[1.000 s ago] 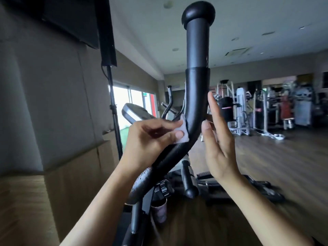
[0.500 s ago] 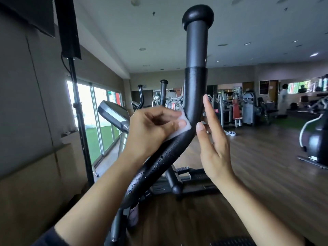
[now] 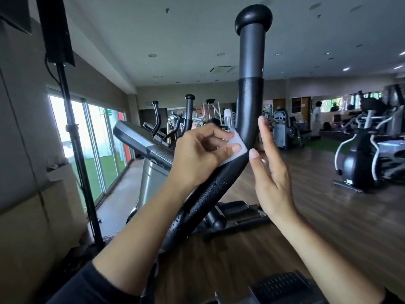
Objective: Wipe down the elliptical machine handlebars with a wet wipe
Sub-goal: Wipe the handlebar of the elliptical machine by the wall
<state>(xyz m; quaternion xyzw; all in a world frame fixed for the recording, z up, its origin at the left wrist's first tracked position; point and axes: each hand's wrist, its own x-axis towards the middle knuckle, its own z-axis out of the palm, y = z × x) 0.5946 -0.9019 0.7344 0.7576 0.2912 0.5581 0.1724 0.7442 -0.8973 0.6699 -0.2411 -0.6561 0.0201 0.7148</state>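
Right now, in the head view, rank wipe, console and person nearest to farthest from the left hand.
1. Wipe: pinched by the left hand, on the handlebar.
2. Console: just behind, to its left.
3. Person: far right, across the gym.

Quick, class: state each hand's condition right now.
Left hand: pinching the wet wipe against the handlebar.
Right hand: open, fingers straight, holding nothing.

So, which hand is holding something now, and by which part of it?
The left hand pinches the wet wipe by its left edge, against the bend of the handlebar. The right hand is open and holds nothing.
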